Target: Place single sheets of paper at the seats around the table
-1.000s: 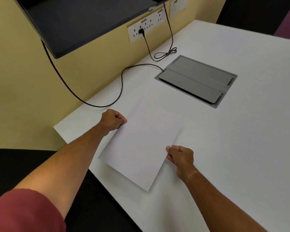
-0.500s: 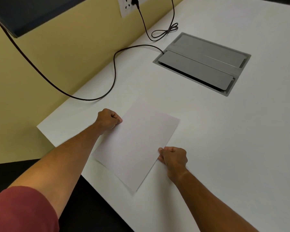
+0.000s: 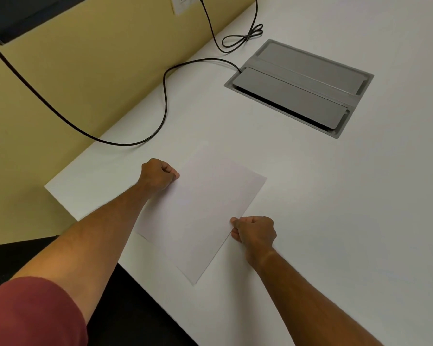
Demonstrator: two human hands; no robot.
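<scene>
A single white sheet of paper [image 3: 200, 211] lies low over the white table [image 3: 335, 221] close to its near left edge, turned at an angle. My left hand [image 3: 158, 174] pinches the sheet's left long edge with fingers curled. My right hand [image 3: 254, 233] pinches the right long edge nearer to me. The sheet's near corner casts a thin shadow on the table, so whether it rests fully flat I cannot tell.
A grey flip-lid cable box [image 3: 300, 86] is set into the table beyond the sheet. A black cable [image 3: 164, 106] loops over the tabletop from the box toward the yellow wall [image 3: 73, 71] and its socket. The table corner [image 3: 48, 187] is at left.
The sheet and both hands have come lower toward the table surface near the edge. The view has tilted down, so the screen on the wall has mostly left the frame.
</scene>
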